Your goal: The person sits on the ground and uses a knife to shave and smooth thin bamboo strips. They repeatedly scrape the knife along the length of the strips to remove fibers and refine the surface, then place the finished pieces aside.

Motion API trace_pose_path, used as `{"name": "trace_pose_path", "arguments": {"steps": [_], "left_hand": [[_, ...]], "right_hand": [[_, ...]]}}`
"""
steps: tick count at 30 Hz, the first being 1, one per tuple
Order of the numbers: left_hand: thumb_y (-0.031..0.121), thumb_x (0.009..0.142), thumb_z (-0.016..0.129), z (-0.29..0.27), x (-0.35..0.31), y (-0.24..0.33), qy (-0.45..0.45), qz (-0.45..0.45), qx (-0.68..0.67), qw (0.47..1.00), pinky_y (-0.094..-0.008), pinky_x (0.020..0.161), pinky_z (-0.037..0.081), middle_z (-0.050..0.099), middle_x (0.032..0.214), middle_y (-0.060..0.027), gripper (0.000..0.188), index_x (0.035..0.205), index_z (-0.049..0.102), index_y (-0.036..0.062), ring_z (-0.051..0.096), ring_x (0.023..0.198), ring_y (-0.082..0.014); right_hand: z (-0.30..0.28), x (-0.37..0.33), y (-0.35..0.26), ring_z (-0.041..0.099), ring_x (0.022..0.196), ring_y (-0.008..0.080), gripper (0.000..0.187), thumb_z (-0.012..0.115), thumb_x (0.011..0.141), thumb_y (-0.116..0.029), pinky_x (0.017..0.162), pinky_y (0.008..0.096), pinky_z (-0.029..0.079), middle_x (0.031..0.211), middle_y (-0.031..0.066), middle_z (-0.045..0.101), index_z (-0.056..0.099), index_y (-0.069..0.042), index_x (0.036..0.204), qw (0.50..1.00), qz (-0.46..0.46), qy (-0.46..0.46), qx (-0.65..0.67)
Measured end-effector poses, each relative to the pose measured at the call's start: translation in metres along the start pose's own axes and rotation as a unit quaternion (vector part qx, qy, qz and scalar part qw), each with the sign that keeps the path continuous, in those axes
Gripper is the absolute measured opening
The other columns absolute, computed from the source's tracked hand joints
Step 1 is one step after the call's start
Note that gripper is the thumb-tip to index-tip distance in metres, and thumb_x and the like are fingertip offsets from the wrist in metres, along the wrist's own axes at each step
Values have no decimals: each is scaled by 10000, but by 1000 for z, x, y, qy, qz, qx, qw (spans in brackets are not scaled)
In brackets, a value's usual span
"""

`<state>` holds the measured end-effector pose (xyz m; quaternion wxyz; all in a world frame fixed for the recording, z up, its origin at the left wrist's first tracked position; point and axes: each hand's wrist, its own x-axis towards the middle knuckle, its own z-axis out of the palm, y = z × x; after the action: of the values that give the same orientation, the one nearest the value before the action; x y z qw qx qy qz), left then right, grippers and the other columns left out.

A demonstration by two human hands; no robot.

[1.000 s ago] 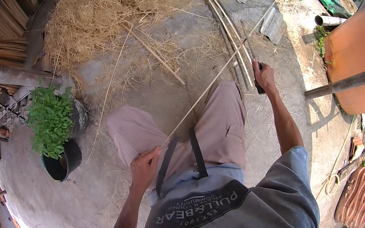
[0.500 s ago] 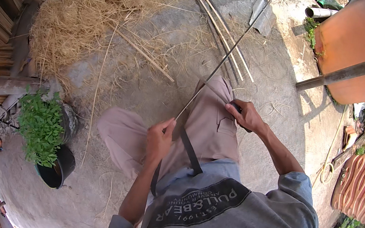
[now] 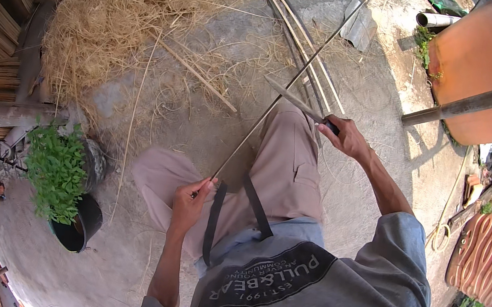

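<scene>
Pinched in my left hand [image 3: 189, 205], which is closed in front of my lap, is the near end of a long thin bamboo strip [image 3: 328, 43]. The strip slants up and away to the right, past my raised right knee. My right hand [image 3: 348, 139] is closed around the dark handle of a knife [image 3: 298, 101]. The blade points left and crosses the strip just beyond the knee. I cannot tell whether its edge presses on the strip.
A heap of pale shavings [image 3: 106, 30] covers the floor at upper left. More bamboo strips [image 3: 295, 21] lie ahead. A leafy plant [image 3: 55, 169] and a black bucket [image 3: 81, 226] stand at left. An orange tank [image 3: 478, 69] stands at far right behind a pole [image 3: 437, 115].
My left hand has drawn back toward my body and left with the strip's end. My right hand has moved forward, carrying the knife farther along the strip beyond the knee.
</scene>
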<state>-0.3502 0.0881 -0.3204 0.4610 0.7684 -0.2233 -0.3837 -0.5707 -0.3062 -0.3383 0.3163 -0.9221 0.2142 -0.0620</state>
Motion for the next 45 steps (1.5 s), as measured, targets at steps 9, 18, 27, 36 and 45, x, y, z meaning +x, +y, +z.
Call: {"name": "trace_pose_path", "arguments": {"steps": [9, 18, 27, 36, 45], "left_hand": [[236, 971, 672, -2, -1, -9, 51, -25, 152, 987, -342, 751, 526, 745, 917, -196, 299, 1100, 730, -28, 718, 800, -248], [234, 969, 653, 25, 0, -3, 150, 138, 253, 946, -429, 717, 511, 726, 907, -153, 222, 971, 740, 30, 681, 812, -350], [213, 962, 661, 19, -17, -1, 151, 131, 289, 936, -414, 737, 521, 719, 894, -115, 184, 979, 748, 52, 687, 833, -333], [147, 946, 677, -1, -54, -14, 130, 112, 242, 955, -403, 711, 515, 707, 874, -131, 151, 974, 739, 12, 679, 796, -327], [208, 966, 691, -56, -134, -22, -19, -179, 139, 974, -369, 675, 504, 711, 769, -109, 231, 1030, 743, -9, 682, 760, -225]], "right_hand": [[-6, 5, -24, 628, 487, 187, 612, 529, 1017, -540, 483, 361, 510, 568, 83, 594, 648, 30, 827, 957, 259, 29, 126], [28, -28, -109, 612, 625, 428, 525, 582, 1001, -471, 616, 475, 497, 643, 234, 610, 665, 36, 895, 973, 116, -154, 130], [0, 0, -33, 595, 517, 376, 573, 578, 1002, -490, 559, 465, 486, 573, 230, 586, 688, 66, 914, 960, 267, -34, 72], [-13, 18, 33, 607, 551, 370, 621, 550, 1011, -526, 582, 476, 489, 597, 232, 598, 676, 74, 913, 969, 234, 40, -62], [-16, 14, 73, 640, 556, 322, 640, 530, 1022, -526, 580, 457, 507, 587, 206, 602, 641, 79, 846, 944, 302, 129, 41]]}}
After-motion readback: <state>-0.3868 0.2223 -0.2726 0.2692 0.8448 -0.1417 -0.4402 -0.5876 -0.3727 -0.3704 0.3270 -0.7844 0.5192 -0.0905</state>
